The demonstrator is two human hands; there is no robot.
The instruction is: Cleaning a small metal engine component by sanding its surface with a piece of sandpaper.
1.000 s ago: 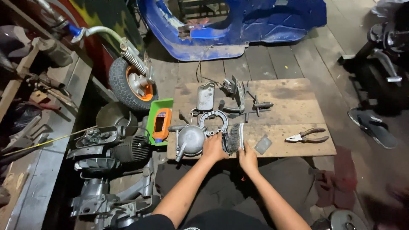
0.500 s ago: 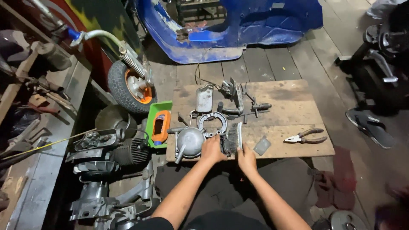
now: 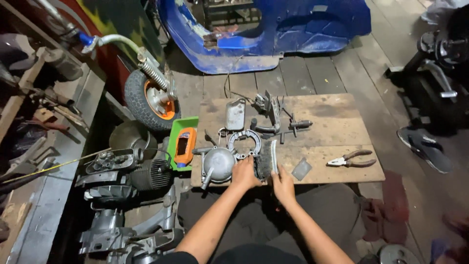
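Both hands rest at the near edge of a wooden board (image 3: 332,128) lying on the plank floor. My left hand (image 3: 244,174) and my right hand (image 3: 282,183) grip a curved dark brake shoe (image 3: 266,160) between them, its pale edge turned right. Just left of my left hand sits a round grey metal cover (image 3: 217,164). Behind the hands lies a ring-shaped brake plate (image 3: 245,141). A small grey square piece (image 3: 301,169) lies to the right of my right hand.
Pliers (image 3: 352,160) lie on the board's right part, with several metal brackets and levers (image 3: 276,117) farther back. An orange tool on a green tray (image 3: 183,144), a small wheel (image 3: 152,98), an engine (image 3: 124,175), a blue body panel (image 3: 273,29) and a sandal (image 3: 424,146) surround the board.
The hands keep their place on the brake shoe. The view has shifted only slightly.
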